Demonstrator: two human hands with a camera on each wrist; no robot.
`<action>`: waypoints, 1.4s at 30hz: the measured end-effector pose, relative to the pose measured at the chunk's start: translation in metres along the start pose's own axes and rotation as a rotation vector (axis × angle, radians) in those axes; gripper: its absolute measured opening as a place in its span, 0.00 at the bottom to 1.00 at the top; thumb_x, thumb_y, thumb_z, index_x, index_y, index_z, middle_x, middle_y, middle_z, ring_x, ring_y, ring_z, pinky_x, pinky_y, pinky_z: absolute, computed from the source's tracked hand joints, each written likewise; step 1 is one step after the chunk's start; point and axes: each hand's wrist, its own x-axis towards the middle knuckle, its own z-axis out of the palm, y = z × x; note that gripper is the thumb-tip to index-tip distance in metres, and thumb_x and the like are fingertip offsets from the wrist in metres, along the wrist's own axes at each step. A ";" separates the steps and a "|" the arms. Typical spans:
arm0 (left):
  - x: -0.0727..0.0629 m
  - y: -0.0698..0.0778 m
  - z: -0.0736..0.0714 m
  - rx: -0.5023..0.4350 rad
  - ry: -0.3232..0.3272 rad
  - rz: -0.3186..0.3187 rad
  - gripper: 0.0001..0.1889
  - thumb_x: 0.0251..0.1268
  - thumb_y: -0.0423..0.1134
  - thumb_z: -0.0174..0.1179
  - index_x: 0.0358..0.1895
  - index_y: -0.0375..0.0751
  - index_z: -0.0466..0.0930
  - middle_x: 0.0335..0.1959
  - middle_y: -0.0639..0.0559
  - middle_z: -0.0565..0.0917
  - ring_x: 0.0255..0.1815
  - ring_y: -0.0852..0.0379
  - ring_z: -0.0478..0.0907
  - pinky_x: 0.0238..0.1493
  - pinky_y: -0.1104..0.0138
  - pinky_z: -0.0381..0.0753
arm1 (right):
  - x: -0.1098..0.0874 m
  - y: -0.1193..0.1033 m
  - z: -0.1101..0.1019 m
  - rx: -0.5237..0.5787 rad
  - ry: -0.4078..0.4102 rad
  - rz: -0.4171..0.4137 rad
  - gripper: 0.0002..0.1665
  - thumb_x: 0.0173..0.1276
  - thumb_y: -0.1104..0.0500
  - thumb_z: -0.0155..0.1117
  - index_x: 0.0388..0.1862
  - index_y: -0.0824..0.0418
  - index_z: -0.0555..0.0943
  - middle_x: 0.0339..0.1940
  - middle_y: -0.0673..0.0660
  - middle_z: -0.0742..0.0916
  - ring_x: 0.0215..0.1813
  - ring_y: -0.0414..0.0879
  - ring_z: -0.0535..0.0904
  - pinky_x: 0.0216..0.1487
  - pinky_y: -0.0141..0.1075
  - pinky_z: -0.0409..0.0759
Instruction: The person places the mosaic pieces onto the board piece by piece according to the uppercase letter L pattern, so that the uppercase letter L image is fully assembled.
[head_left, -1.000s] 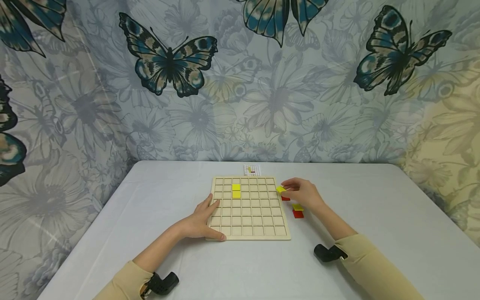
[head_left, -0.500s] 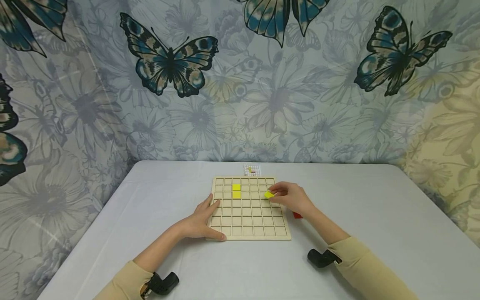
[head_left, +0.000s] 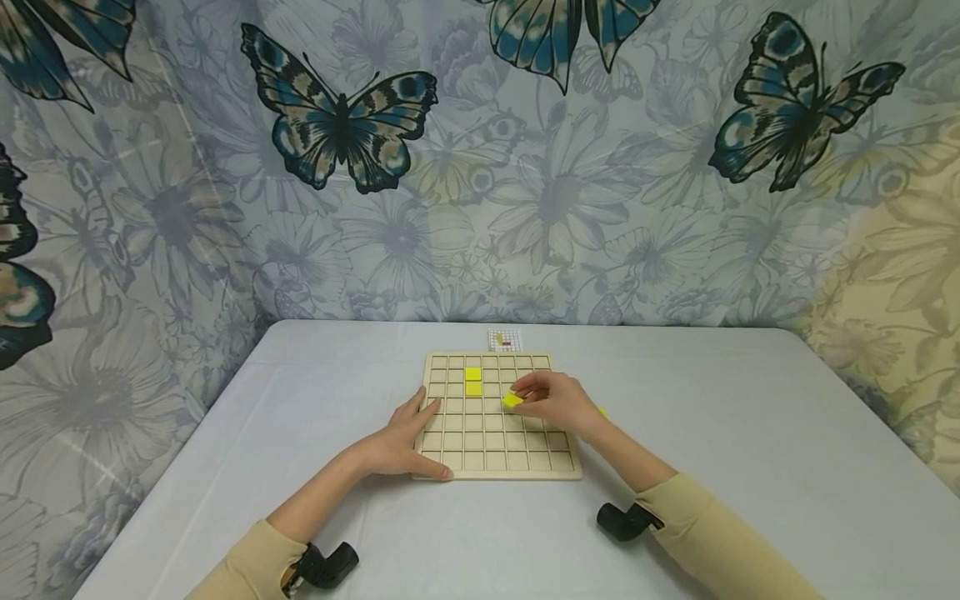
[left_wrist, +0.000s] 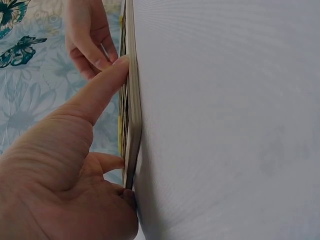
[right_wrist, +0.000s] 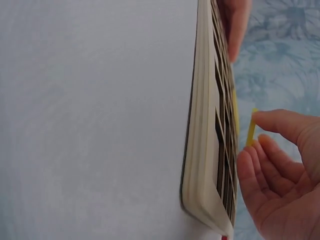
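A square wooden grid board [head_left: 495, 443] lies on the table. Two yellow square tiles [head_left: 473, 389] sit in neighbouring cells, one behind the other, left of its middle toward the back. My right hand [head_left: 558, 402] pinches another yellow tile [head_left: 512, 400] between thumb and fingertips; the right wrist view shows this tile [right_wrist: 251, 128] edge-on and clear of the board. With fingers spread, my left hand [head_left: 392, 443] rests at the board's left side. Its thumb [left_wrist: 100, 92] lies straight along the front edge in the left wrist view.
A small printed grid card [head_left: 504, 340] lies behind the board. To the right, a yellow tile [head_left: 603, 412] peeks out past my right forearm. A bit of red [right_wrist: 224, 238] shows by the board's corner. Black wrist cameras [head_left: 626, 522] hang under both sleeves.
My right hand has carried the yellow tile leftward from beside the board to above its right-centre cells. Its forearm now covers the red tiles. My left hand stays put.
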 end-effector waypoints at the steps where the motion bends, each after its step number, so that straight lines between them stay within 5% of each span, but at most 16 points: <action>1: 0.000 0.000 0.000 0.002 0.000 0.001 0.60 0.46 0.53 0.76 0.78 0.36 0.47 0.79 0.36 0.34 0.78 0.37 0.33 0.69 0.39 0.47 | 0.000 -0.001 0.001 0.000 -0.002 -0.005 0.17 0.56 0.61 0.76 0.45 0.59 0.85 0.37 0.49 0.86 0.39 0.42 0.80 0.44 0.37 0.77; 31: 0.000 -0.001 -0.001 0.014 -0.009 0.013 0.59 0.47 0.54 0.75 0.78 0.37 0.46 0.78 0.35 0.34 0.77 0.36 0.33 0.69 0.39 0.48 | 0.013 -0.019 0.030 -0.036 -0.069 -0.099 0.14 0.56 0.63 0.75 0.42 0.57 0.85 0.31 0.47 0.84 0.34 0.41 0.77 0.40 0.35 0.76; 42: -0.001 0.000 -0.002 0.012 -0.018 0.012 0.59 0.48 0.54 0.75 0.78 0.37 0.46 0.78 0.36 0.34 0.78 0.37 0.33 0.70 0.40 0.47 | 0.019 -0.023 0.036 -0.104 -0.085 -0.209 0.10 0.57 0.65 0.74 0.39 0.59 0.86 0.29 0.48 0.84 0.33 0.40 0.77 0.39 0.34 0.76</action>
